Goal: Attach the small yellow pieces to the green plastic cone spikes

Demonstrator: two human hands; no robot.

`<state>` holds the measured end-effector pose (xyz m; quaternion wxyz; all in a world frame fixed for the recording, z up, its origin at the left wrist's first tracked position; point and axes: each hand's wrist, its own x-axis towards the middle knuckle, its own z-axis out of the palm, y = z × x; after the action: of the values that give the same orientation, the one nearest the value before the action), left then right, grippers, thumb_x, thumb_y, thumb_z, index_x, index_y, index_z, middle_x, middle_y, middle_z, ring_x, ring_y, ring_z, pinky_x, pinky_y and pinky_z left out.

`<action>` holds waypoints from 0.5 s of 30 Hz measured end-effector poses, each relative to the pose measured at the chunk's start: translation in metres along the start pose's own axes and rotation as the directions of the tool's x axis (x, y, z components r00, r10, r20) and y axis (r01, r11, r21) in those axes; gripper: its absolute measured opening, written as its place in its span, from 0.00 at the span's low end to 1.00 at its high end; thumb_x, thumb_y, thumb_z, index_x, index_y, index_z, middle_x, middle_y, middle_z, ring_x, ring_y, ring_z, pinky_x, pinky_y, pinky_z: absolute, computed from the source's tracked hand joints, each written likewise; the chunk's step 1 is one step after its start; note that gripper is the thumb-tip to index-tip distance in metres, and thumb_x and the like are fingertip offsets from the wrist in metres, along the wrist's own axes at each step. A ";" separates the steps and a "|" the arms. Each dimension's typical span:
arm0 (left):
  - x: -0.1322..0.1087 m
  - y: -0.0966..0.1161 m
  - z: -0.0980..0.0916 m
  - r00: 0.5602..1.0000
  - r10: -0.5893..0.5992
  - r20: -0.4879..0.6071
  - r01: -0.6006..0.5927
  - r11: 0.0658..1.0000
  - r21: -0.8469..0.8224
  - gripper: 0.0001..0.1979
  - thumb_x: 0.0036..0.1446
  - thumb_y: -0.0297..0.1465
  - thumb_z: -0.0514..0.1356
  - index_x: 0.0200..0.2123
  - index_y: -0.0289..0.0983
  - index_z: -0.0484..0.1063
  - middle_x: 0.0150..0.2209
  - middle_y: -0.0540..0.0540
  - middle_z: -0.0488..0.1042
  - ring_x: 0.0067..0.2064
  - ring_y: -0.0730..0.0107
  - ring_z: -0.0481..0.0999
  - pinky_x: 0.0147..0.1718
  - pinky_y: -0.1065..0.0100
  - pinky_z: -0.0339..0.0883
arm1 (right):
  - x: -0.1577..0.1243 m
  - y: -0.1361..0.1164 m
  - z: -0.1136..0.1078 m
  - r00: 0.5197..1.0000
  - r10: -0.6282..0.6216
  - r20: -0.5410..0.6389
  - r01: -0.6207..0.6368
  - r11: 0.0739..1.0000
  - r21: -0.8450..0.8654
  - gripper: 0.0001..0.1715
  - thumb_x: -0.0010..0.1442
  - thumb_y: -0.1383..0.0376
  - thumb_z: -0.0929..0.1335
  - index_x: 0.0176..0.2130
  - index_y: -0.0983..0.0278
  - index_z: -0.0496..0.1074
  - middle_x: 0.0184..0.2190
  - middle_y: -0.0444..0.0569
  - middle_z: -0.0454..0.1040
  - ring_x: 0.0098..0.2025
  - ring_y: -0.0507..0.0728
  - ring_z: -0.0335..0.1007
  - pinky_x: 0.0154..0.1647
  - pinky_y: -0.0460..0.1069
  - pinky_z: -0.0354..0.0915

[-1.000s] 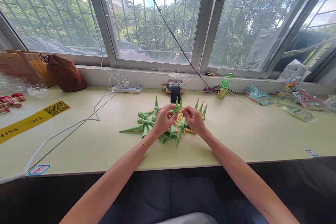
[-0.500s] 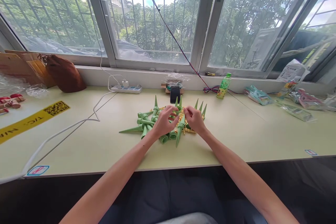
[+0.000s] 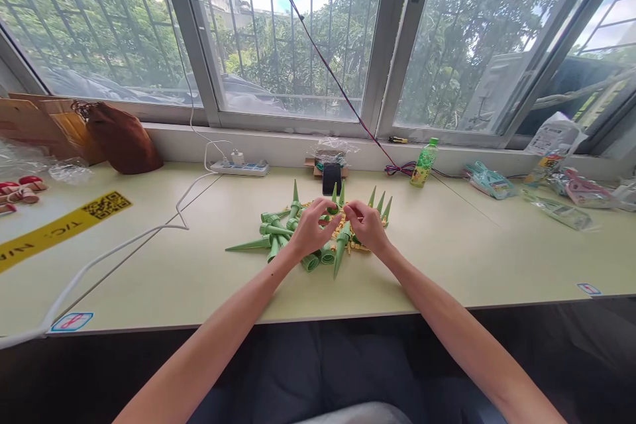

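Over the middle of a pile on the table, my left hand (image 3: 314, 228) is closed around a green plastic watering spike (image 3: 333, 209), mostly hidden by its fingers. Close to it on the right, my right hand (image 3: 366, 225) is pinched at thumb and fingertips; what it grips is too small or hidden to make out. Green hollow spikes (image 3: 272, 230) lie heaped under and left of my left hand. One long green spike (image 3: 340, 252) points toward me between the hands. Small yellow plastic pieces (image 3: 360, 247) lie beneath my right hand, with several pointed spikes (image 3: 380, 201) standing behind it.
A black phone-like object (image 3: 332, 179) leans on a small box behind the pile. A green bottle (image 3: 424, 163) stands at back right, a power strip (image 3: 240, 168) at back left. A white cable (image 3: 149, 232) crosses the left side. Packaged items (image 3: 489, 180) lie far right.
The green spike in my left hand has tilted, so its round opening shows less. My right fingertips have shifted slightly left toward it. The pile is unchanged.
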<state>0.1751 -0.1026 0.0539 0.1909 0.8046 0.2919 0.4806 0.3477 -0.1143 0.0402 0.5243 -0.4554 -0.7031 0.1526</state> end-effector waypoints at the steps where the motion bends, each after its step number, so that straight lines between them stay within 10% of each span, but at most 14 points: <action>1: 0.000 0.000 0.000 1.000 -0.003 -0.001 0.003 1.000 0.001 0.11 0.60 0.39 0.58 0.40 0.37 0.69 0.42 0.44 0.70 0.38 0.69 0.73 0.32 0.70 0.77 | 0.000 0.000 0.000 1.000 -0.001 0.005 0.001 1.000 -0.001 0.21 0.66 0.50 0.61 0.34 0.63 0.71 0.27 0.47 0.73 0.30 0.54 0.70 0.31 0.47 0.64; 15: 0.003 -0.008 0.002 0.985 -0.173 -0.023 0.166 0.971 -0.169 0.16 0.62 0.45 0.55 0.42 0.38 0.61 0.38 0.46 0.71 0.32 0.71 0.78 0.25 0.73 0.73 | 0.000 -0.001 -0.002 0.998 -0.034 -0.059 0.033 0.999 -0.023 0.20 0.67 0.53 0.61 0.34 0.63 0.72 0.26 0.47 0.73 0.29 0.54 0.69 0.32 0.47 0.65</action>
<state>0.1763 -0.0947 0.0506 0.2922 0.7488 0.3218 0.5004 0.3489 -0.1154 0.0418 0.5425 -0.4537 -0.6963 0.1224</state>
